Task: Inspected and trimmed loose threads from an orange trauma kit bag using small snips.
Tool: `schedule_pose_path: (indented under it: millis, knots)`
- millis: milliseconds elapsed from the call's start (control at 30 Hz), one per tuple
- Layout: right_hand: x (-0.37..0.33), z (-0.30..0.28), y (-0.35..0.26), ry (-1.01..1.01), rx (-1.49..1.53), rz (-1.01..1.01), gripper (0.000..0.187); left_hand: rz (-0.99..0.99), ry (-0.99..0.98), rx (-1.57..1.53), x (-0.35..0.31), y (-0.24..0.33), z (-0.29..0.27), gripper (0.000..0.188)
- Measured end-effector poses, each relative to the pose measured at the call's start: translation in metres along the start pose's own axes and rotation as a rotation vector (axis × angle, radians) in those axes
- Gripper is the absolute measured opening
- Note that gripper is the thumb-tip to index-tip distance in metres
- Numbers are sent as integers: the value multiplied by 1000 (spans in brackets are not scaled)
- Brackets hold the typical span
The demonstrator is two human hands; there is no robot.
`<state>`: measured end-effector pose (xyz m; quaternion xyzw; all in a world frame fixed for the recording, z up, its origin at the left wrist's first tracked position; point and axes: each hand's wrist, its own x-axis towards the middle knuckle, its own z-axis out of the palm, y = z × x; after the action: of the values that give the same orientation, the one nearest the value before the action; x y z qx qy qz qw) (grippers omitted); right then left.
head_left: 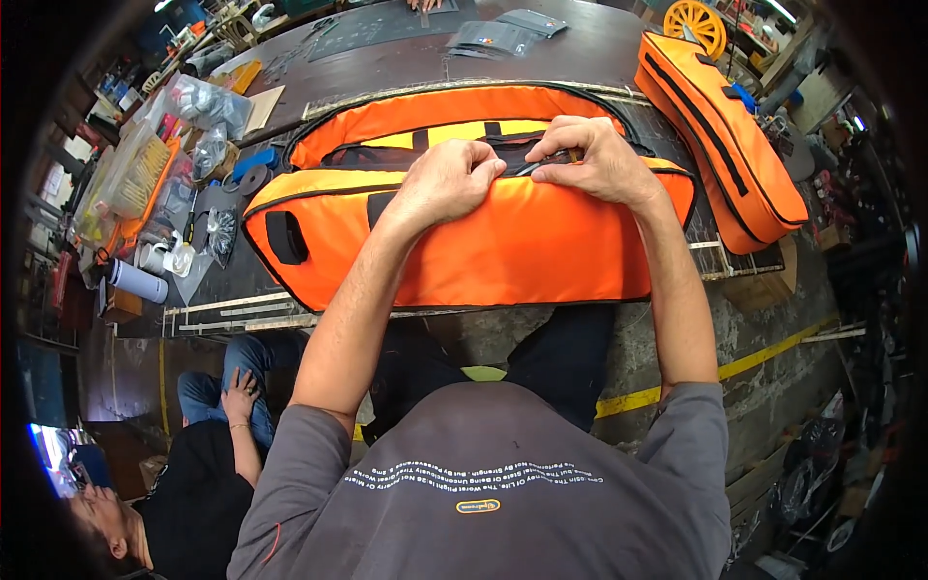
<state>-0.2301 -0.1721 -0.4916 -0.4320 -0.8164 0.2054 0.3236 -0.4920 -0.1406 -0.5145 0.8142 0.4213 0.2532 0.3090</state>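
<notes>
A long orange bag (503,246) with black trim lies open on the dark worktable (387,68) in front of me. Its lid (454,106) is folded back, showing a yellow and black lining. My left hand (447,181) grips the upper edge of the bag's front wall, fingers curled over it. Just to its right, my right hand (592,157) pinches the black zipper edge at the same rim. The two hands nearly touch.
A second orange bag (720,135) lies closed at the table's right end. Clear plastic boxes (135,169), tape rolls and small parts crowd the left end. Grey pouches (493,39) lie at the far side. Another person (193,464) sits low at my left.
</notes>
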Motion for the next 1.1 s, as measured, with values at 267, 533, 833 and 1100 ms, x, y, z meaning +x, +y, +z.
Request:
schedule_pose_path:
  millis: [267, 533, 833, 1100]
  knots:
    - [-1, 3, 2, 13, 48, 23, 21, -50, -78, 9, 3, -3, -2, 33]
    - [-63, -39, 37, 971, 261, 41, 34, -18, 55, 160, 2, 2, 1, 37]
    - [-222, -16, 102, 1236, 323, 668, 38, 235, 134, 210, -1, 11, 4, 34]
    - [-179, 21, 89, 1212, 17, 329, 14, 376, 230, 289, -3, 18, 14, 28]
